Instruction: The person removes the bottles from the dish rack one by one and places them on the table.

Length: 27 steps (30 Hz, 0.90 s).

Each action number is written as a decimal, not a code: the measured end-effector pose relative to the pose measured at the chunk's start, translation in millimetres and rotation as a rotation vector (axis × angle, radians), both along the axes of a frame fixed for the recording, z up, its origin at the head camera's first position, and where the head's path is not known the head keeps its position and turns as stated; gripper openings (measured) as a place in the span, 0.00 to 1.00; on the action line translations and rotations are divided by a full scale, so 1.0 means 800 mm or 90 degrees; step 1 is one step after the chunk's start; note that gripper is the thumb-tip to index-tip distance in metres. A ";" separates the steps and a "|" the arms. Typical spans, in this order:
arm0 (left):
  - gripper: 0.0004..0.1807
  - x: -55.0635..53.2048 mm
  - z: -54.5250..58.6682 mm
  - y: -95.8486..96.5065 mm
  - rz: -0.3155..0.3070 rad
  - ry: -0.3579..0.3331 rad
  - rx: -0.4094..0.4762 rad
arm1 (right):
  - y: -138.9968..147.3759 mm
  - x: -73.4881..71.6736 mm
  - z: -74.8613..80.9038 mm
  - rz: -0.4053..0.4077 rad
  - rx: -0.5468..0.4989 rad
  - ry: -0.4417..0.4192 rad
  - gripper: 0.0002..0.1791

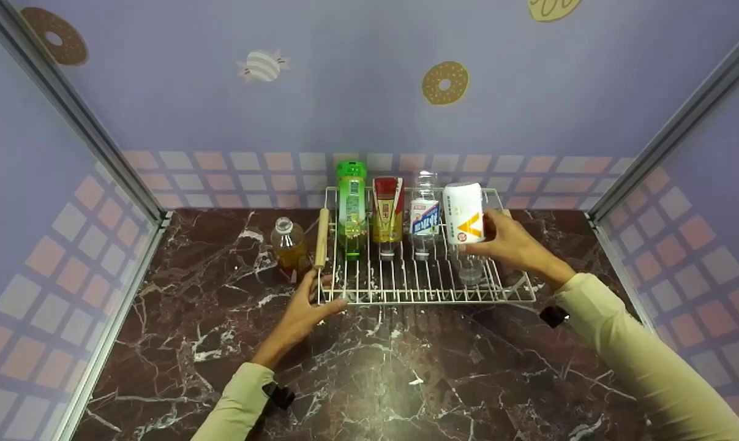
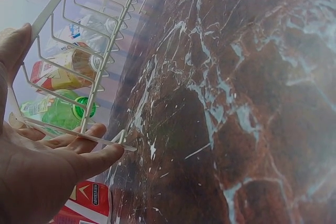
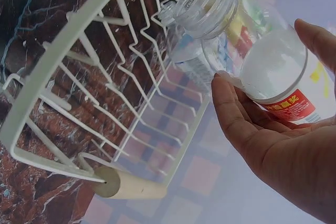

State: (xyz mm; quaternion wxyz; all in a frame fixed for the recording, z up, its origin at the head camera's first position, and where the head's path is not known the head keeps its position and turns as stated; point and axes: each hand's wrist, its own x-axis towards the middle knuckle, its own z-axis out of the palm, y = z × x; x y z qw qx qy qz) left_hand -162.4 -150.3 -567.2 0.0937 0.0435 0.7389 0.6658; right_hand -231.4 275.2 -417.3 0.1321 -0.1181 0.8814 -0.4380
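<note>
My left hand (image 1: 305, 306) grips the front left corner of a white wire drying rack (image 1: 418, 299). In the left wrist view the thumb lies along the upper rim, with fingers around the lower wire. At the rack's right end, my right hand (image 1: 516, 242) holds a clear bottle with a white label (image 1: 463, 214), its uncapped mouth pointing down toward the front. Three bottles lean neck-down in the rack: a green one (image 1: 352, 211), a red-and-yellow one (image 1: 387, 217) and a clear one with a blue-and-white label (image 1: 424, 215).
Left of the rack, a clear bottle with an amber-and-red label (image 1: 291, 248) stands on the dark marbled countertop (image 1: 369, 373). The rack has a wooden handle (image 1: 322, 239) at its left end and another wooden handle (image 3: 136, 184) at its right. Patterned walls enclose the back and sides.
</note>
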 end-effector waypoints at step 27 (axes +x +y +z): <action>0.58 0.001 0.001 -0.001 -0.003 0.006 -0.012 | -0.024 0.053 0.022 0.067 0.003 0.068 0.43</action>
